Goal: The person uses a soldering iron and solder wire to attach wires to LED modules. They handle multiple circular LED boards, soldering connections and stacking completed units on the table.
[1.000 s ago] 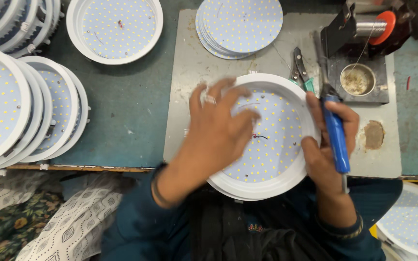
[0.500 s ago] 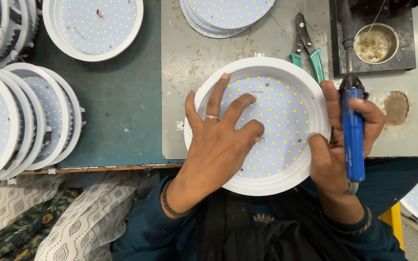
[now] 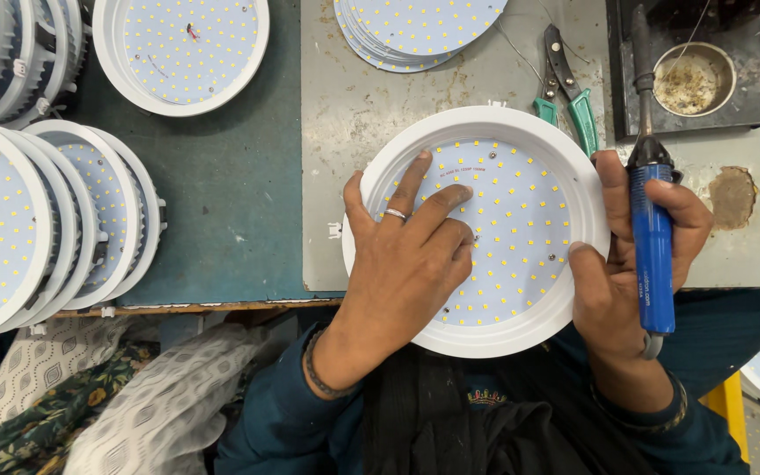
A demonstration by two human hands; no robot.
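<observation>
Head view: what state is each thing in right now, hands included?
Left hand: flat on the round LED panel, fingers spread.
Right hand: grip closed around the soldering iron, thumb on the panel rim.
Soldering iron: held, tip pointing away from the person.
Cutters: lying on the mat, handles apart.
Disc stack: piled flat.
Tin: open.

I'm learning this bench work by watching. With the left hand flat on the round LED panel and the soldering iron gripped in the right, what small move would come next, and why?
Probably swinging the soldering iron tip down toward the panel. The left hand presses the LED panel flat, the right hand braces its rim, and the tip points away toward the tip-cleaner pot.
</observation>
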